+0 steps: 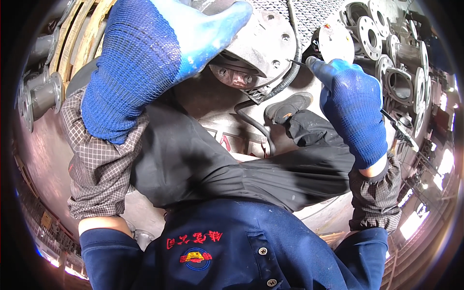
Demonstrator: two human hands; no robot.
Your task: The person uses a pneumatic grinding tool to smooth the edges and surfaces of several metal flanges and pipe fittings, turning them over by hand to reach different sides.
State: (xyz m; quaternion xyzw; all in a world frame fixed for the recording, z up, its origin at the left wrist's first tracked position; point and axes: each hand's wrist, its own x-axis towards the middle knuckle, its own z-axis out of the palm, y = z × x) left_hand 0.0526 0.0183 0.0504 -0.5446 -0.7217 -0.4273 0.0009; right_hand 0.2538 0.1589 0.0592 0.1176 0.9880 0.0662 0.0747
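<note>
My left hand (159, 50), in a blue knit glove with a coated palm, is at the upper left, its thumb stretched out over a grey metal casting (263, 48). Its other fingers run out at the top edge, so whether they touch the casting is hidden. The casting has a round flange with bolt holes and a curved opening. My right hand (353, 99), gloved alike, is closed round a slim tool. The tool's thin dark rod (298, 63) points left and reaches the flange's right edge. Its back end (401, 129), with a metal fitting, shows behind the hand.
A ribbed black hose (287, 79) curves beside the casting, in front of a mesh surface (316, 12). Several flanged pipe fittings (369, 38) are piled at the right. More fittings (41, 99) and wooden slats (72, 36) are at the left. My shoe (289, 107) is below the casting.
</note>
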